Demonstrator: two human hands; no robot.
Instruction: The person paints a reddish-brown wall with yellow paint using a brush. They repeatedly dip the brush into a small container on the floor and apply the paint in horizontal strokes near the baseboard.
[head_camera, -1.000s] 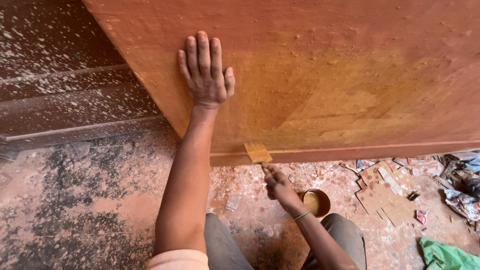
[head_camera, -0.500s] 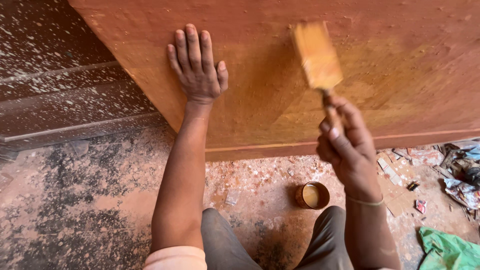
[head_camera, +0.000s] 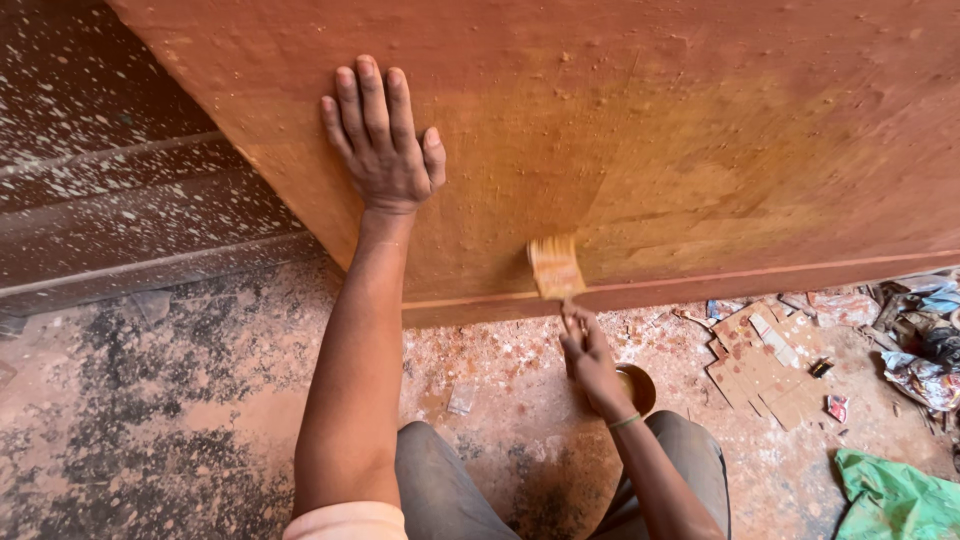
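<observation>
The left hand (head_camera: 385, 140) lies flat, fingers spread, pressed against the big reddish-brown panel (head_camera: 700, 130) that leans over the floor. The right hand (head_camera: 590, 360) is closed round the handle of a paintbrush (head_camera: 556, 268), whose bristles touch the panel just above its lower edge, where the surface shows a yellower, wetter patch. Just behind the right wrist a small round tin (head_camera: 638, 385) of finish sits on the spattered floor (head_camera: 150, 420), close to the person's knees. Cardboard scraps (head_camera: 765, 365) and a green cloth (head_camera: 890, 500) lie off to the right. Judging by its closeness, the tin could be tipped by the wrist or a knee, and a heavily loaded brush might drip along the lower edge.
</observation>
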